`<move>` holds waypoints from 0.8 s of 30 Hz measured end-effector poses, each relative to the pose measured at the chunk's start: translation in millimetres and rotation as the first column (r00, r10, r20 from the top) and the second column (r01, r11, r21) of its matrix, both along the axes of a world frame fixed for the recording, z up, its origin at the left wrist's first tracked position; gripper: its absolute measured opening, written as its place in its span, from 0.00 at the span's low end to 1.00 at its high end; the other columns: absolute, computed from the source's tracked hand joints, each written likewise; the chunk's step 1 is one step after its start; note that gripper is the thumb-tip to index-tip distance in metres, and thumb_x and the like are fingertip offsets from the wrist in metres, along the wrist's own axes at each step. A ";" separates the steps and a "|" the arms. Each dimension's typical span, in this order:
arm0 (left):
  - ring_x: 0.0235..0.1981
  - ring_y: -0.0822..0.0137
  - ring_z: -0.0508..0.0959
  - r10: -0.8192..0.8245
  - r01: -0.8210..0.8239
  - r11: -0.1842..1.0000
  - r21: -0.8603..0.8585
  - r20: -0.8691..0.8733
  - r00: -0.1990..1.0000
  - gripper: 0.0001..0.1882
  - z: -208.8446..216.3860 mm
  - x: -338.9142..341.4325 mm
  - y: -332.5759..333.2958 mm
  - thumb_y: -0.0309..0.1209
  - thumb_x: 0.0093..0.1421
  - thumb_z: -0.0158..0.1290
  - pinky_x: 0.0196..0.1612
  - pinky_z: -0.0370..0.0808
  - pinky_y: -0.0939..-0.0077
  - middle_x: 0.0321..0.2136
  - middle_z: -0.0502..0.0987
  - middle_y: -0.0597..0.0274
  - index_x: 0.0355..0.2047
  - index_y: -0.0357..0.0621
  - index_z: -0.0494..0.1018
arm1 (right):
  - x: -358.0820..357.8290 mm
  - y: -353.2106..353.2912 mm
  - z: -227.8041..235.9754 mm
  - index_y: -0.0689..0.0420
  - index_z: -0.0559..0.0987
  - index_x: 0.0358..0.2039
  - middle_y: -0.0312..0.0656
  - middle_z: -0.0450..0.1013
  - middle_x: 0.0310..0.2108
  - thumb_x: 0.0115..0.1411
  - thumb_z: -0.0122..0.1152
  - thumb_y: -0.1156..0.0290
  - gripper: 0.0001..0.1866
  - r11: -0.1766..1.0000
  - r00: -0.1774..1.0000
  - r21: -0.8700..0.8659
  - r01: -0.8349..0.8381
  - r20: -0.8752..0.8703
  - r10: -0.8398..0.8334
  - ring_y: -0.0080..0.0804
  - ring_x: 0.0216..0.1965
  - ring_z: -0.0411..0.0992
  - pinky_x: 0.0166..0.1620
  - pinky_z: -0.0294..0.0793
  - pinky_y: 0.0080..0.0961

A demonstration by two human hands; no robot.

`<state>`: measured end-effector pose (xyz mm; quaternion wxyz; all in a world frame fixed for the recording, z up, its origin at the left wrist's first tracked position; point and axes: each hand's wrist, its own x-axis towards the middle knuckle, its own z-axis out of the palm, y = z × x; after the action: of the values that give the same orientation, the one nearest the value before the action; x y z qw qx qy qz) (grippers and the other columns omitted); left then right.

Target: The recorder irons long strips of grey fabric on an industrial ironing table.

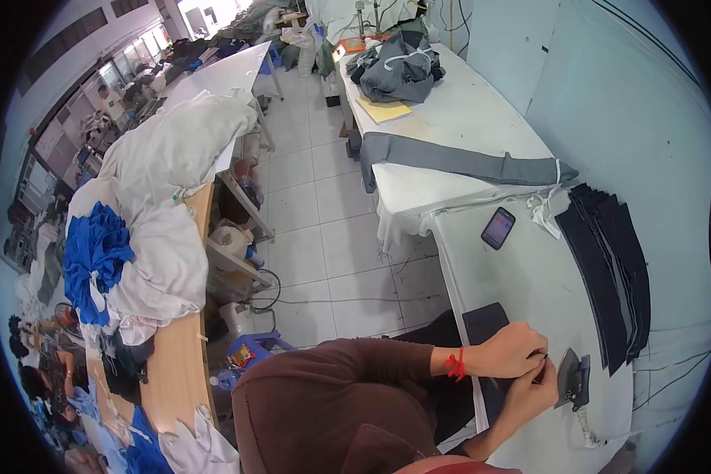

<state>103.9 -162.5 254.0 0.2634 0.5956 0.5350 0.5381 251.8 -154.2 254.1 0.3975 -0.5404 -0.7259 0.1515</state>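
Both hands are together over the near end of the white table (529,294), with the fingertips meeting. The left hand (520,350), with a red string bracelet (456,365) at the wrist, has its fingers curled and pinches a small dark piece (540,370). The right hand (532,393), below it in the view, pinches the same piece between thumb and fingers; its exact shape is largely hidden by the fingers. The piece sits between the two sets of fingertips, just left of an iron (574,379), which rests on the table with its cord (586,430) trailing toward the lower edge. A flat dark cloth (486,317) lies along the table edge, partly under the left forearm; whether it joins the pinched piece cannot be determined. Beyond the iron, near the wall, is a stack of long dark strips (608,272), laid lengthwise and slightly fanned. A phone (498,227) lies face up, well apart from the hands. Farther off, a grey padded board (466,162) lies across the table, with a grey cloth bundle (399,69) behind it.
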 end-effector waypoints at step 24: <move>0.55 0.43 0.82 -0.407 0.415 0.889 0.194 -0.082 0.910 0.25 -46.2 -9.5 32.8 0.37 0.64 0.74 0.64 0.76 0.51 0.50 0.85 0.45 0.56 0.38 0.82 | 87.8 -13.3 98.7 0.68 0.88 0.48 0.56 0.85 0.38 0.78 0.63 0.71 0.12 0.970 0.948 0.051 -0.237 0.230 0.220 0.51 0.37 0.85 0.43 0.83 0.42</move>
<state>94.5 -129.7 207.9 0.2971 0.7299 0.3430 0.5111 339.6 -167.5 352.8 0.3143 -0.4503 -0.8289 0.1068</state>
